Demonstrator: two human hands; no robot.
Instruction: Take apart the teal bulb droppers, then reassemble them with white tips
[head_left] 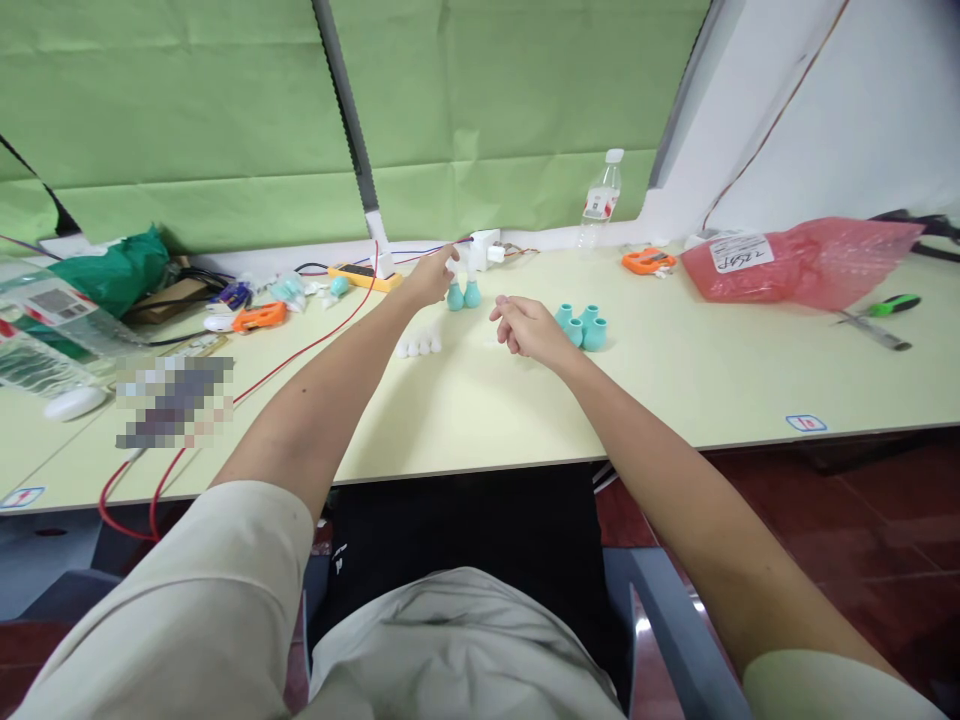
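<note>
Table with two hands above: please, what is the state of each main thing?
Bottle: upright, capped.
Red bag: lying, crumpled.
Green-handled tool: lying down.
Four teal pots: upright, open-topped.
Two teal pots: upright.
Left hand: fingers bent, contents unclear.
Right hand: fingers curled.

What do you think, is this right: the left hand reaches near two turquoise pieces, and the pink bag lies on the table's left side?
Not quite: the head view shows the pink bag lying on the right side of the table, not its left. The left hand does reach near two turquoise pieces.
</note>
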